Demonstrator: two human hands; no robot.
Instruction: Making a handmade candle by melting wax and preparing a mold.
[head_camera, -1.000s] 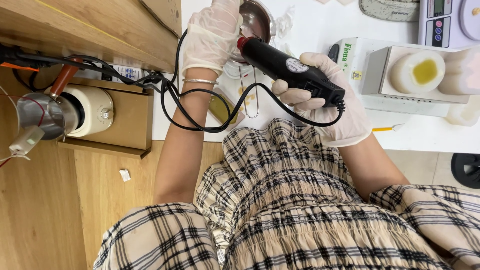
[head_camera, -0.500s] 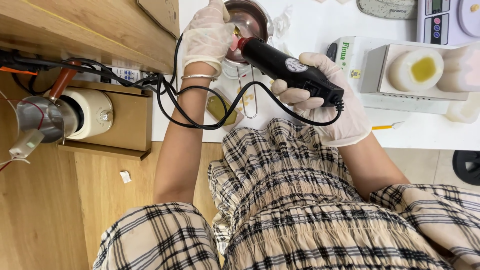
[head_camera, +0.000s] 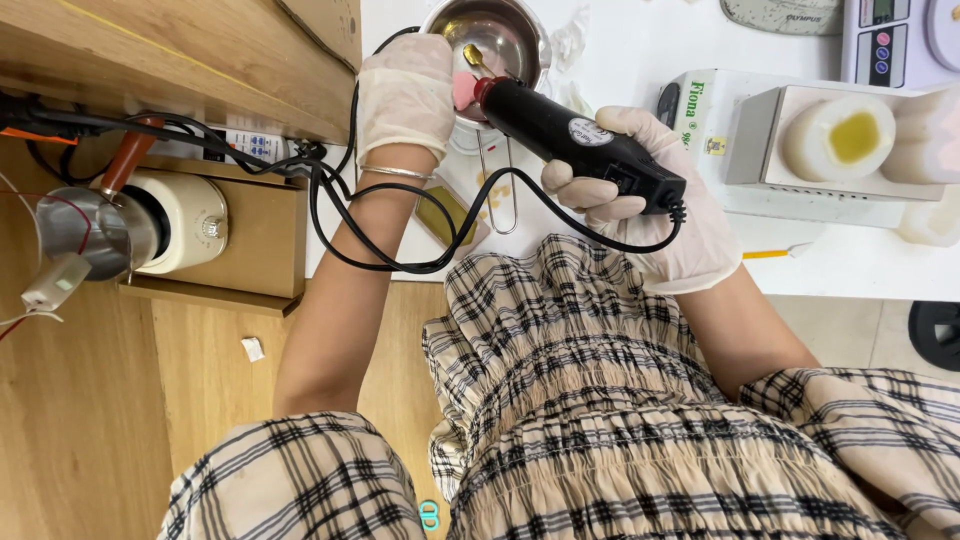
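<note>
White tabletop (head_camera: 640, 60) fills the upper part of your head view, with pale wooden flooring below it and a wooden shelf unit (head_camera: 200, 60) on your left. Your left hand (head_camera: 405, 95), in a thin pale glove, is curled closed around a small pink piece (head_camera: 464, 90) and holds it at the rim of a round steel bowl (head_camera: 500, 35) that stands near the far edge of the table; a golden bit shows just inside the bowl beside the pink piece. Your right hand (head_camera: 660, 215), gloved the same way, is wrapped tightly around the rear of a black handheld rotary tool (head_camera: 575, 140), fingers folded under its body, and the tool slants up and to the left so its red-collared nose sits right against the pink piece. Its black cord (head_camera: 400, 262) loops down below your left forearm and runs back toward the shelf unit, where more cables tangle. On that shelf a cream-coloured appliance (head_camera: 185, 222) lies next to a steel pot with a brown handle (head_camera: 85, 235). To your right, well apart from the bowl, a pale cylinder with a yellow centre (head_camera: 840, 140) rests on a white box, and a digital scale (head_camera: 895, 40) sits at the far corner. Your checked dress covers the lower part of the view.
</note>
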